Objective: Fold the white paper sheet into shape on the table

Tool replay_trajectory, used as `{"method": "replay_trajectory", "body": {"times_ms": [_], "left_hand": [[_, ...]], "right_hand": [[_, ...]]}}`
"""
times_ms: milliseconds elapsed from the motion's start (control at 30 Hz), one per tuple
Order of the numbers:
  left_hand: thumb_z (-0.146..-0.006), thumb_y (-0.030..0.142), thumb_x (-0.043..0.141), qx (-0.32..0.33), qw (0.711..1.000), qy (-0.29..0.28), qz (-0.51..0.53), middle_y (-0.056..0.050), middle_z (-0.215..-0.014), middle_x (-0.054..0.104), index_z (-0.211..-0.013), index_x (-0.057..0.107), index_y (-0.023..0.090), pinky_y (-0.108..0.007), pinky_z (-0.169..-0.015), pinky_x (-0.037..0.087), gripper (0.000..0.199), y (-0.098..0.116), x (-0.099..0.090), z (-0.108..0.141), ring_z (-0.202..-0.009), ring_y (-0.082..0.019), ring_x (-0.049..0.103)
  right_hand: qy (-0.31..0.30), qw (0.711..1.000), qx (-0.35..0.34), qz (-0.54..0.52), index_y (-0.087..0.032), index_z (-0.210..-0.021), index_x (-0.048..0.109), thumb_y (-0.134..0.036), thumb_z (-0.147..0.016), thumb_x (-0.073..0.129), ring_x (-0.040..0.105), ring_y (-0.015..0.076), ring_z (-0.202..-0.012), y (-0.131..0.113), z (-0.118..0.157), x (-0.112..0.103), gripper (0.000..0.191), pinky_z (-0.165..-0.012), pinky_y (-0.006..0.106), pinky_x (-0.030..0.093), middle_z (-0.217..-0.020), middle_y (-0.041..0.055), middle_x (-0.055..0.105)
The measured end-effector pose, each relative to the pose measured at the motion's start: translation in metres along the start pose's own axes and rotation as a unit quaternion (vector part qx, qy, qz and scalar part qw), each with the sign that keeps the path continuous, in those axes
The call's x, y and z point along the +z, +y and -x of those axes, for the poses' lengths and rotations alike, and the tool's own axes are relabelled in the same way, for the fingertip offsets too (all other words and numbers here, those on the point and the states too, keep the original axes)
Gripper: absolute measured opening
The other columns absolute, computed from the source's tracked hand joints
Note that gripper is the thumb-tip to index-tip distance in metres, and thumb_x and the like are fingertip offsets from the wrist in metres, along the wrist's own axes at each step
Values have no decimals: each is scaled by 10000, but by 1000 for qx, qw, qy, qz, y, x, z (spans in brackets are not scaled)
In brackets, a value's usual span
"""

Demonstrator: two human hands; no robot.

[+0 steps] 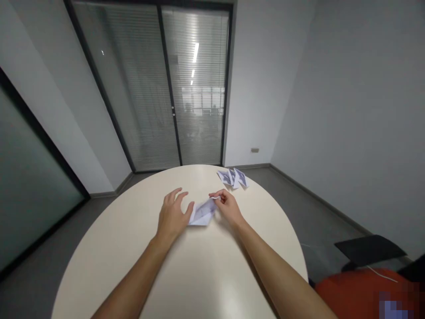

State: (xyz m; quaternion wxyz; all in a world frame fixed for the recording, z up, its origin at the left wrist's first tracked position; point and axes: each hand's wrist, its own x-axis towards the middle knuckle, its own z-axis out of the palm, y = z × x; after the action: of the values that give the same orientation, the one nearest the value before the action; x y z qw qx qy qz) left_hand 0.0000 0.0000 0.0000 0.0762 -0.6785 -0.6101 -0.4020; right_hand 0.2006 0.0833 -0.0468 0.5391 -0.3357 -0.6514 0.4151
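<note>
White paper [203,214] sits pinched in the right fingers [219,193], left fingers [173,193] spread loosely apart.

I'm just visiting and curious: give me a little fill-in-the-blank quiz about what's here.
The right hand pinches a folded sheet of ____.
The left hand is not closed but ____.
More folded sheets lie beyond the right hand, on the round ____.
Slatted ____ cover the glass panels.

Missing words: paper; open; table; blinds.

two bare forearms [143,271], narrow wrists [162,239], slim bare fingers [181,196]
</note>
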Motion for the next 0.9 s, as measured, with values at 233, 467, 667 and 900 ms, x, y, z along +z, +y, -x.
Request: {"method": "replay_trajectory", "body": {"times_ms": [233, 467, 667, 900], "left_hand": [[-916, 392, 600, 63, 984, -161, 49, -90, -1231, 701, -1199, 676, 234, -459, -1049, 458, 333, -52, 11, 23, -1174, -280, 609], [-960, 387, 490, 10, 992, -117, 51, -67, -1069, 767, -995, 729, 242, -386, -942, 498, 282, -42, 6, 24, -1016, -257, 691], [-967, 423, 458, -131, 981, -59, 133, -52, -949, 771, -942, 668, 228, -305, -766, 514, 287, -47, 10, 25, -854, -222, 713], [-994, 459, 378, -224, 965, 44, 127, -29, -770, 689, -1008, 579, 219, -281, -648, 468, 314, -64, 16, 24, -715, -210, 664]], "right_hand": [[99, 989, 30, 107, -208, -937, 564, -424, -836, 554, 504, 160, -628, 10, -6, -6, 239, -571, 257, 380, -719, -16, 560], [91, 993, 14, 74, -260, -933, 440, -502, -899, 509, 386, 146, -571, 5, -1, -4, 253, -529, 249, 297, -661, -63, 379], [67, 993, -25, 99, -261, -903, 402, -464, -919, 530, 394, 139, -585, 6, 4, -2, 241, -563, 245, 322, -660, -75, 388], [-44, 989, -42, 136, -202, -798, 612, -281, -872, 568, 632, 172, -784, 10, 3, -6, 117, -735, 272, 465, -839, 21, 696]]}}
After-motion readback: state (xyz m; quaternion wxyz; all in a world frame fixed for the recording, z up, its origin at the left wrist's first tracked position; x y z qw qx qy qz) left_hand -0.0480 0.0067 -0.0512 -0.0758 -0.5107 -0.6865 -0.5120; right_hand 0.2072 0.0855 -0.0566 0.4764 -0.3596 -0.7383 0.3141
